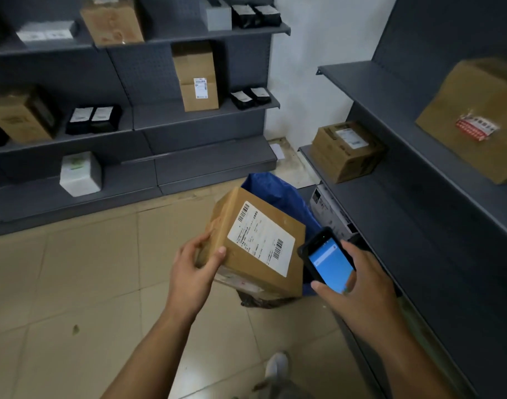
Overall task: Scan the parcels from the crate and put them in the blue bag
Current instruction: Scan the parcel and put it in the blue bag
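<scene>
My left hand (pixel 193 269) grips the left corner of a brown cardboard parcel (pixel 240 263), its white shipping label with barcodes facing up. My right hand (pixel 359 280) holds a black handheld scanner (pixel 327 259) with a lit blue screen, just right of the parcel's label. Behind the parcel, on the floor, stands the open blue bag (pixel 278 194), partly hidden by the box. No crate shows in this view.
Grey shelving (pixel 206 116) lines the back wall with cardboard boxes, black pouches and white parcels. A second grey shelf unit (pixel 419 214) runs along the right with boxes (pixel 347 151). A dark crumpled bag (pixel 261 300) lies under the parcel. Beige tiled floor spreads to the left.
</scene>
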`<state>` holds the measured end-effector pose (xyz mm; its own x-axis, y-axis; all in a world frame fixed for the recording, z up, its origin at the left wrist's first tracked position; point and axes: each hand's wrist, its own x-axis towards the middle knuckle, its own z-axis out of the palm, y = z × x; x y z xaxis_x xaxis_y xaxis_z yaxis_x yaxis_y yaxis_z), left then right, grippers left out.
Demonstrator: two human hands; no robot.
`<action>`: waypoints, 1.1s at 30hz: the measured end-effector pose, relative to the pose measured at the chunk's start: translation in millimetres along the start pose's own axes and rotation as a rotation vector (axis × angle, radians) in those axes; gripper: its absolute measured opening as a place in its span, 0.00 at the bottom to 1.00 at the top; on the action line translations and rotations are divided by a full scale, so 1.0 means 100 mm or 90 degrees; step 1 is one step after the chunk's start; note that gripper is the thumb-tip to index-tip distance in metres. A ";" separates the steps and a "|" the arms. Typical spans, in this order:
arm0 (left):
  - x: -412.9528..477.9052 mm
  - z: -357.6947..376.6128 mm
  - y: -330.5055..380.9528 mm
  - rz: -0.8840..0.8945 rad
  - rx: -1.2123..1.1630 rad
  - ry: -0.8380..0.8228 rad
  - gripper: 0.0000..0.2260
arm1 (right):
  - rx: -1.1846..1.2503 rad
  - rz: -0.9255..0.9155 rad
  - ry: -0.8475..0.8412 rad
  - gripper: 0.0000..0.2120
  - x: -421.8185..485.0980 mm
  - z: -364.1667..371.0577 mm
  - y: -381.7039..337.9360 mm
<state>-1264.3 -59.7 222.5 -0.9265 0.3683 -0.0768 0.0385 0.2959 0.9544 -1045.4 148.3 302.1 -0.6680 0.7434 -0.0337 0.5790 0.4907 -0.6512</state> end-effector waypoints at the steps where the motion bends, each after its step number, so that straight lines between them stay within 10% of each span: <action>1: 0.08 0.05 0.02 -0.003 0.000 0.003 0.28 | 0.007 -0.004 0.000 0.42 0.10 0.00 0.03; 18: 1.50 0.50 0.35 -0.019 0.081 0.091 0.28 | 0.135 -0.002 0.041 0.39 1.58 -0.20 0.71; 33: 2.43 2.30 -1.12 -0.113 0.233 -0.229 0.35 | 0.109 0.143 0.048 0.43 1.99 0.71 1.56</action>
<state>-1407.5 199.6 30.3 -0.7466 0.5444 -0.3824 0.0813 0.6451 0.7598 -1121.8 340.5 140.0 -0.4912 0.8599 -0.1387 0.6171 0.2312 -0.7521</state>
